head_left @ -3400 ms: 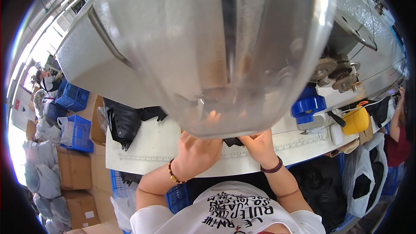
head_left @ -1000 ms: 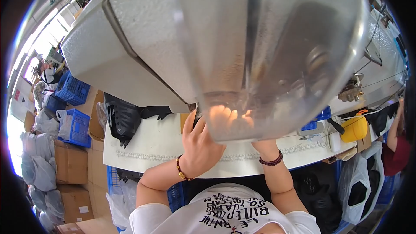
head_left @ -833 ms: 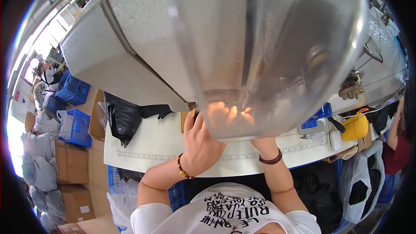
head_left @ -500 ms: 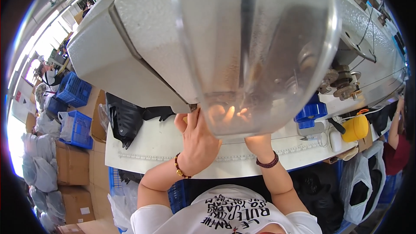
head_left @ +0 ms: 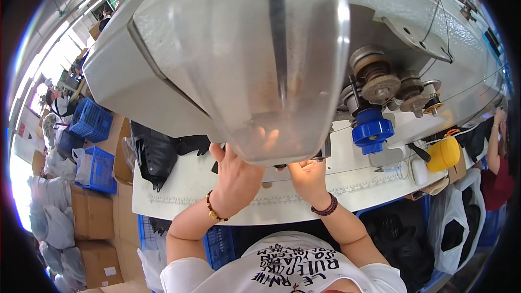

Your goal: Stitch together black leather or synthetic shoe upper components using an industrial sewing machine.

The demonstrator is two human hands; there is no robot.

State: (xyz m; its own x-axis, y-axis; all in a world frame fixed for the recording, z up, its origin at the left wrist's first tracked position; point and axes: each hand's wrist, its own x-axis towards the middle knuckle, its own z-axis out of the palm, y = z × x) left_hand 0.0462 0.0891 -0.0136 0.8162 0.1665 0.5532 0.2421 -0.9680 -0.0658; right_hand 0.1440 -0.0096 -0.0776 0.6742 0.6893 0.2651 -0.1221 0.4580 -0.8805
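Note:
Both my hands are at the white table below the head of a sewing machine (head_left: 163, 49). My left hand (head_left: 237, 187) is palm down with its visible fingers stretched forward and apart, their ends partly behind a clear plastic cover (head_left: 239, 92). A bit of dark material (head_left: 215, 166) shows beside it. Further right, my right hand (head_left: 309, 179) is closed, thumb against fingers, beside the cover's lower edge. A small dark piece (head_left: 280, 167) shows at its fingertips; its kind is unclear. Blurry lit fingertips appear through the cover. The needle area is hidden.
Tension discs (head_left: 380, 78) and a blue knob (head_left: 372, 131) hang right of the cover. Black material (head_left: 154, 154) lies on the table's left. A yellow container (head_left: 443, 154) stands at the right. Blue crates (head_left: 96, 169) and cartons (head_left: 92, 209) stand left; a co-worker's arm (head_left: 494, 146) shows far right.
The cover and machine head appear further left in view, exposing the tension discs and blue knob. My right hand has shifted left, closer to my left hand, and more of it shows.

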